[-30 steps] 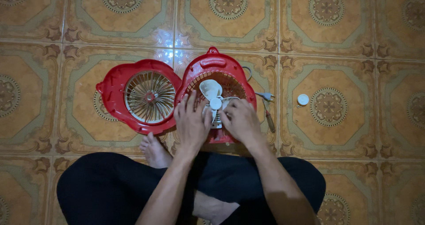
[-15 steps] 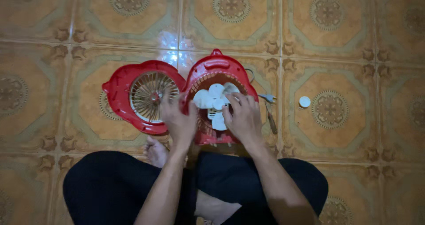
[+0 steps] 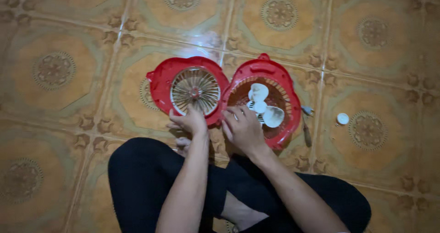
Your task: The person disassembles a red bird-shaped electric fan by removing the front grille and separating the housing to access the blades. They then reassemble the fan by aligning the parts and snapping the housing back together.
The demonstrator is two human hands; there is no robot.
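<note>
1. Sitting cross-legged on the tiled floor [image 3: 68,40], the person has a small red fan in two halves — the job looks to be in its open-casing stage, blade exposed.
2. Left hand [image 3: 190,121] rests on the near rim of the grille [image 3: 195,90]; its fingers look curled on that edge, though a firm pinch I cannot tell.
3. Right hand [image 3: 243,128] lies on the near edge of the rear shell [image 3: 261,100], fingers loosely spread and flat, gripping nothing that shows.
4. White blade [image 3: 262,107] sits just beyond the right fingertips, near but apart.
5. Screwdriver [image 3: 305,127] lies to the right of that hand, just beside the shell; a small white cap [image 3: 342,118] lies farther right, well apart.
6. My read — the next move calls for steadying one half while the fingers work at the hub or the rim.
</note>
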